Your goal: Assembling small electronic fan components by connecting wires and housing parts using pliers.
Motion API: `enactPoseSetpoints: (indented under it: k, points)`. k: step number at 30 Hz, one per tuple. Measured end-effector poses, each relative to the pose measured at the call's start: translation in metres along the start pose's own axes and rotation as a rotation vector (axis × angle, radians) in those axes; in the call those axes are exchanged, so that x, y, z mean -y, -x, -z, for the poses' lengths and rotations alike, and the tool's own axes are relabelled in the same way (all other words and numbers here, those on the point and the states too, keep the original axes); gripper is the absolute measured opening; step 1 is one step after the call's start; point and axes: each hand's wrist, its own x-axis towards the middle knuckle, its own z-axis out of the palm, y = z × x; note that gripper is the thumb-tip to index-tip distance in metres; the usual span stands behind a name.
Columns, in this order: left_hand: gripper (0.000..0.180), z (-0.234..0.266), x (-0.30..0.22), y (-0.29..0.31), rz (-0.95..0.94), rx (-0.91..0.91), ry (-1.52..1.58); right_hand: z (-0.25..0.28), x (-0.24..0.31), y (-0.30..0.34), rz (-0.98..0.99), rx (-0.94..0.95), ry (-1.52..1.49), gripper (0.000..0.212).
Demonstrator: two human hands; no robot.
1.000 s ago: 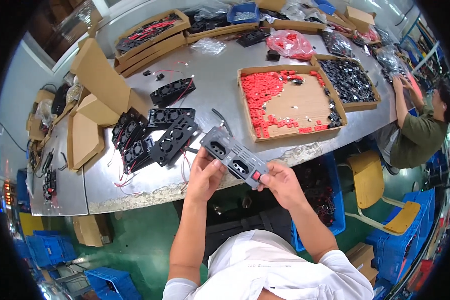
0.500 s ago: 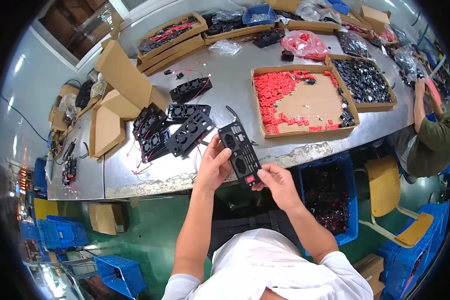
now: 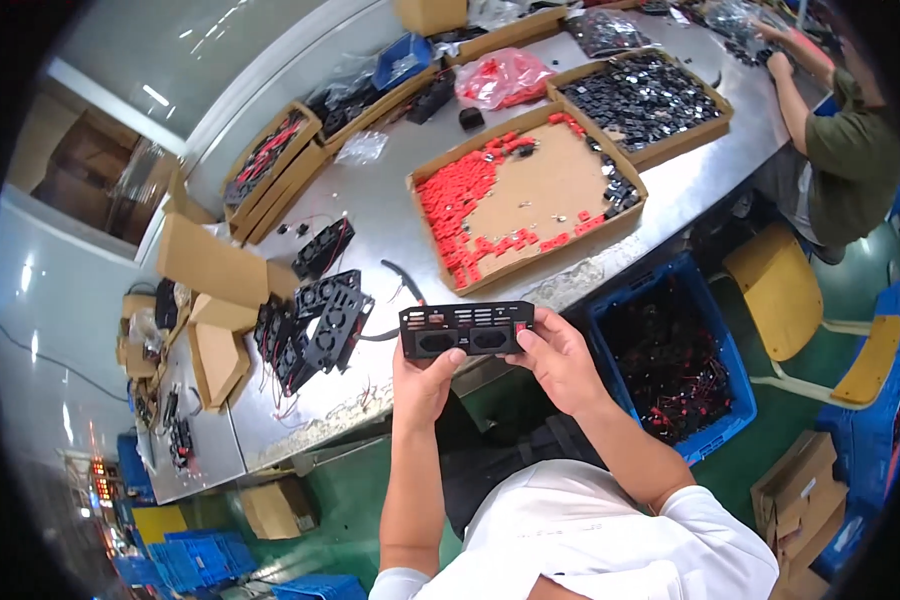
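Note:
Both my hands hold a black slotted panel [image 3: 464, 333] level above the table's front edge. Two dark sockets sit in its face, and a small red switch is at its right end. My left hand [image 3: 425, 385] grips the left part, thumb on the lower edge. Closed on the right end is my right hand [image 3: 562, 362], its thumb by the switch. Left of the panel, several black fan panels [image 3: 337, 328] with thin red wires lie piled on the metal table [image 3: 395, 225]. Black-handled pliers [image 3: 404, 280] rest just behind the panel, partly hidden.
A cardboard tray [image 3: 625, 210] holds red and black switches. Behind it, another carton [image 3: 705, 127] is full of black parts. Under the table edge stands a blue crate [image 3: 735, 418] with wired parts. A yellow chair [image 3: 775, 285] is at right, near a co-worker's green sleeve [image 3: 850, 135].
The panel has turned from nearly upright to level, still in both hands. The whole view has swung toward the right, tilting the table.

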Motion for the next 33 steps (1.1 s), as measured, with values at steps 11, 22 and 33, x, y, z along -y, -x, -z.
enactPoseSetpoints:
  k: [11,22,33]
  points:
    - [0.062,0.0,-0.006,-0.009,0.055,0.008,-0.323,0.007,0.029,-0.018,0.041,0.013,0.21,0.031]
    - [0.027,0.049,-0.007,-0.022,-0.167,-0.044,-0.639,0.07,0.241,-0.178,0.473,-0.206,0.353,0.039]
    - [0.021,0.049,-0.01,-0.025,-0.139,-0.089,-0.564,0.137,0.286,-0.311,0.42,-0.465,0.317,0.022]
